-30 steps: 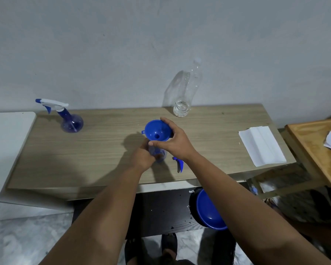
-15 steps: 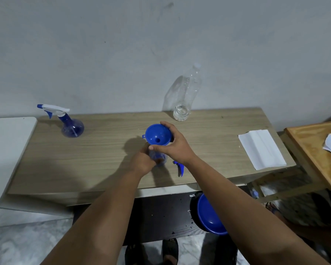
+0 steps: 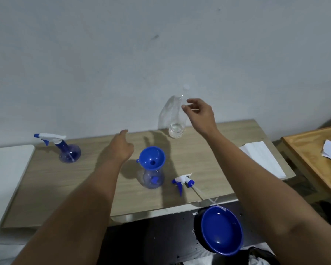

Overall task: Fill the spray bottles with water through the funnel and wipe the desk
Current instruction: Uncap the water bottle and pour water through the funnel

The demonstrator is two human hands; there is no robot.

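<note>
The clear plastic water bottle at the desk's back edge is faint, partly behind the loosely open right hand, while the left hand hovers relaxed beside the blue funnel seated in the round clear spray bottle.

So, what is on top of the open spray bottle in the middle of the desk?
A blue funnel sits in the neck of the spray bottle, with no hand on it. Its spout goes down into the neck, which the funnel's bowl covers. No water is seen inside the funnel.
</note>
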